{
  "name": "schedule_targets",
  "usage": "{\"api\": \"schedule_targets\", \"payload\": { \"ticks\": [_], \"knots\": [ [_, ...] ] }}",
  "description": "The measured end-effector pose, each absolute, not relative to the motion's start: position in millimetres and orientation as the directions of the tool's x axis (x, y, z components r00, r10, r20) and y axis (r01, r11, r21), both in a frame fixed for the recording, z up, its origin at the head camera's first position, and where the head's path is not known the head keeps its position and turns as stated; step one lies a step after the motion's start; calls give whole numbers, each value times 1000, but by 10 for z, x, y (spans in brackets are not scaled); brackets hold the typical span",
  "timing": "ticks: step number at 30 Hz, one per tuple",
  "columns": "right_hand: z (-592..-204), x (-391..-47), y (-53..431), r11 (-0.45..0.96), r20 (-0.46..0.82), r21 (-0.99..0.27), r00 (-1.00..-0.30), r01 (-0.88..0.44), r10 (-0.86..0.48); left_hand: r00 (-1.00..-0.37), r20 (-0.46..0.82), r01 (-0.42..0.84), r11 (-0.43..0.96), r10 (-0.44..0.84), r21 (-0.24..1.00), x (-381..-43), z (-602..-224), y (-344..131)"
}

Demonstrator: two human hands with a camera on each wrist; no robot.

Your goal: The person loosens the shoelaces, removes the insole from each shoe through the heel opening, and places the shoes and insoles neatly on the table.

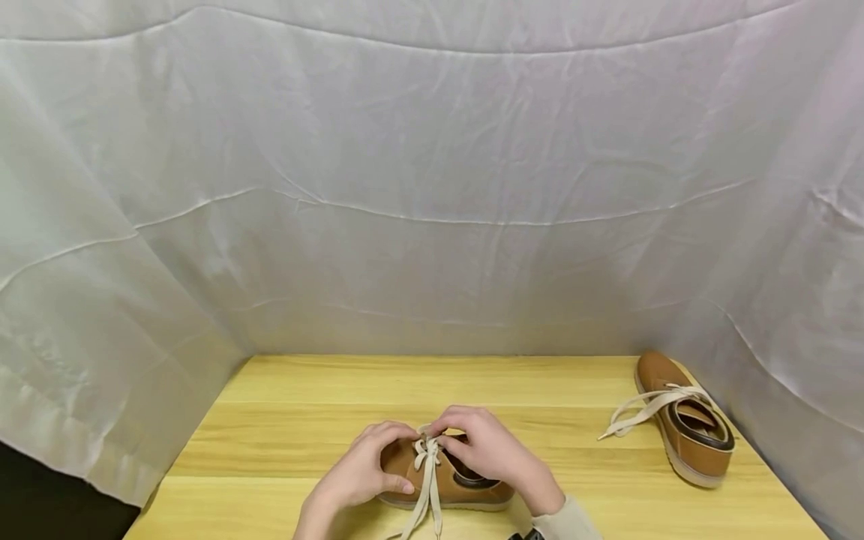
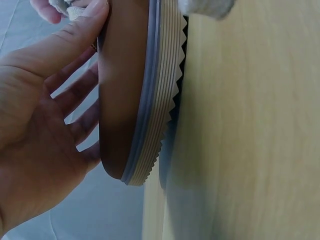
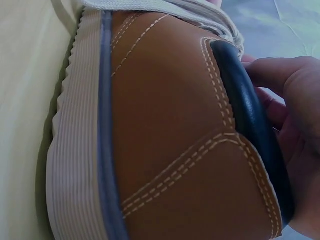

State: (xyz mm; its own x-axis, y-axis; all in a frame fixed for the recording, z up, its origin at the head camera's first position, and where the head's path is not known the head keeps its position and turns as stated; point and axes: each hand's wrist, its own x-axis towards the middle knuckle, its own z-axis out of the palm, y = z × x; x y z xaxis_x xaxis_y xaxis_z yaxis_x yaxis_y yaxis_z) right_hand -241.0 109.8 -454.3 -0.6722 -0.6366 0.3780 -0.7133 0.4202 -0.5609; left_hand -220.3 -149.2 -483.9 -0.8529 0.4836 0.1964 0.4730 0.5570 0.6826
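Note:
A brown leather shoe (image 1: 459,487) with a pale ribbed sole sits on the table near its front edge, toe to the left. Its cream shoelace (image 1: 428,472) is looped at the throat, and long ends hang down over the near side. My left hand (image 1: 367,465) spans the toe: the thumb (image 2: 75,35) lies on the near side, the other fingers on the far side. From the heel side, my right hand (image 1: 489,446) reaches over the dark-lined opening (image 3: 245,95) and pinches the shoelace near the knot. Its fingertips are partly hidden in the right wrist view.
A second brown shoe (image 1: 702,442) stands at the right side of the wooden table (image 1: 304,420), its loose lace (image 1: 634,420) trailing left. Grey cloth (image 1: 445,285) hangs behind the table and along both sides.

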Motion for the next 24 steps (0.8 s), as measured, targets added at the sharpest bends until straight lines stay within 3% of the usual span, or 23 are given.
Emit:
{"api": "schedule_targets", "payload": {
  "ticks": [24],
  "knots": [
    [-4590,-2402,1114,409,470,-515,-647,-753,-600,-851,204,484,569,485,665,-2177,-4831,-1490]
  ]
}}
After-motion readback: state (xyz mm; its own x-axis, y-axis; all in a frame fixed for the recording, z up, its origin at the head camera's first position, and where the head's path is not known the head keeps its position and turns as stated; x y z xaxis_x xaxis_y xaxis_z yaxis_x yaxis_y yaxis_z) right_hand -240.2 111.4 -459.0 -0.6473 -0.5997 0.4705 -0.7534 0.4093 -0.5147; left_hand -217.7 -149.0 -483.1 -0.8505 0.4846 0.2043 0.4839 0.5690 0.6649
